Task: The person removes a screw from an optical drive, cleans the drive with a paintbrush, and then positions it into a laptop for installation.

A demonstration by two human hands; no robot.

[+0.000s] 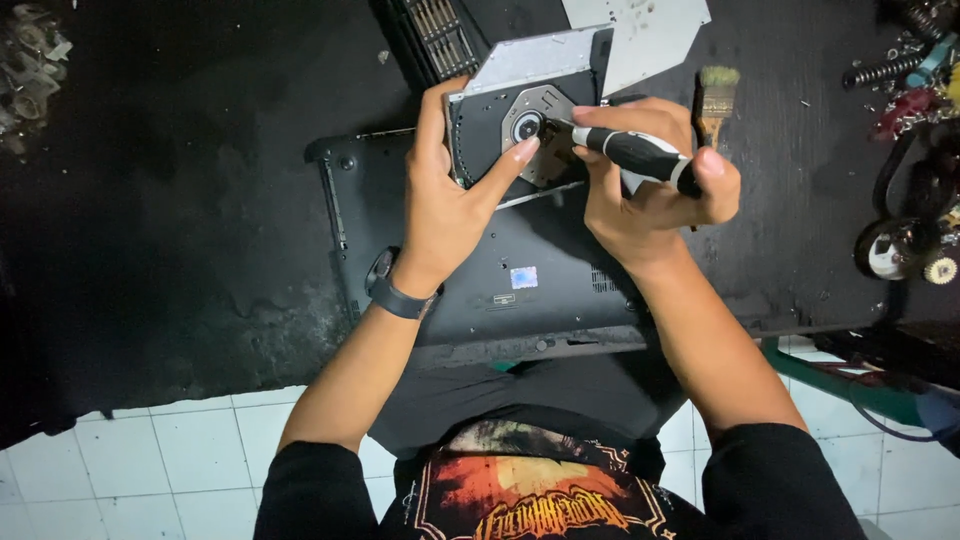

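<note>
My left hand [450, 195] grips an optical disc drive [500, 110] with its tray open, thumb on the left edge, a finger lying across the tray near the round spindle hub [527, 126]. My right hand [655, 175] is shut on a black and white screwdriver [635, 152] whose tip points left at the metal plate beside the hub. Both hands are raised over an upside-down black laptop [530, 280] that lies on the black tabletop [190, 200]. A dark watch sits on my left wrist [398, 297].
A small paintbrush [715, 100] lies right of the drive. A thin metal cover plate [640, 30] and a black vented part [440, 35] lie beyond it. Springs, small parts and round gears [905, 245] crowd the right edge. White floor tiles [180, 460] show below the table.
</note>
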